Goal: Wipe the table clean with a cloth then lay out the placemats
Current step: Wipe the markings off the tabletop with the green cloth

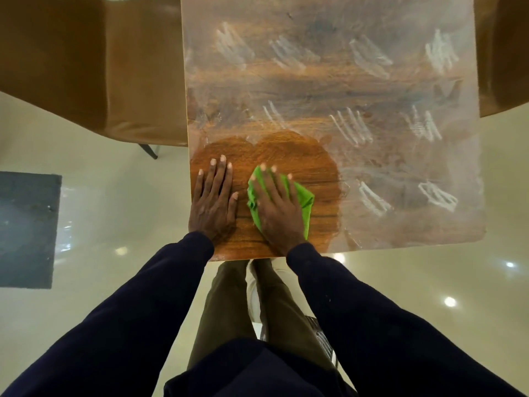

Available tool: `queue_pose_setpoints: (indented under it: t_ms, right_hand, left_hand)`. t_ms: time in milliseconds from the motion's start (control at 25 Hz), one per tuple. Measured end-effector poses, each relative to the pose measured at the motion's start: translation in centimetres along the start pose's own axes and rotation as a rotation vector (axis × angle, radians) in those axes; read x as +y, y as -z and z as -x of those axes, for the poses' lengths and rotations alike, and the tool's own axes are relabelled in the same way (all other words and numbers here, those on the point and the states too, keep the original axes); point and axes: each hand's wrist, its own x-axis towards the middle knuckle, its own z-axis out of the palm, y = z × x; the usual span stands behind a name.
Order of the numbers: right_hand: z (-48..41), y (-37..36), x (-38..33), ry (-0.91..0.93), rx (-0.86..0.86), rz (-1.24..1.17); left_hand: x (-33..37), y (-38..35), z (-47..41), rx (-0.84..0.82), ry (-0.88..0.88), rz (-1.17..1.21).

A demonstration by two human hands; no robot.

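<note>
Right hand (279,207), fingers flat, presses crumpled green cloth (305,196) on brown wooden table (309,164); unwiped chalky white film (400,167) spreads toward frame's right and top.

Smeared table (315,81) w/ green cloth (304,196)

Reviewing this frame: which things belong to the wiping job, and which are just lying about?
Job: table; green cloth, pressed flat under the right hand; left hand, flat on the table; white smears, unwiped.
Lying about: brown chair left of the table; second chair at right; dark mat far left.
</note>
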Motion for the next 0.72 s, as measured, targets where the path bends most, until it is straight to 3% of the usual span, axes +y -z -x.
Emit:
queue_pose_setpoints:
  t_ms: [80,160,320,440,520,600,720]
  right_hand:
    - [5.3,-0.2,2.0,0.183,-0.048,0.021]
    - [8.9,0.6,6.5,0.205,-0.042,0.042]
    - [6.8,3.2,13.8,-0.238,0.073,0.034]
    - [0.7,3.3,11.1,-0.549,0.168,0.004]
    - [-0.9,2.5,7.6,-0.475,0.171,-0.009]
    - [1.6,1.5,5.2,-0.252,0.082,0.007]
    - [8.4,1.2,7.4,-0.027,0.012,0.010]
  left_hand:
    - [0.0,0.0,0.1,0.007,-0.002,0.001]
    - [-0.1,-0.1,0.0,0.005,0.002,0.012]
    - [0.0,-0.3,0.1,0.011,0.010,0.011]
    - [-0.1,-0.5,0.1,-0.002,0.007,0.018]
    - [-0.1,-0.8,0.0,0.000,-0.038,0.014]
    - [1.1,-1.1,-0.7,-0.008,-0.127,0.043]
    - [5.7,-1.6,-2.4,-0.048,-0.170,0.126]
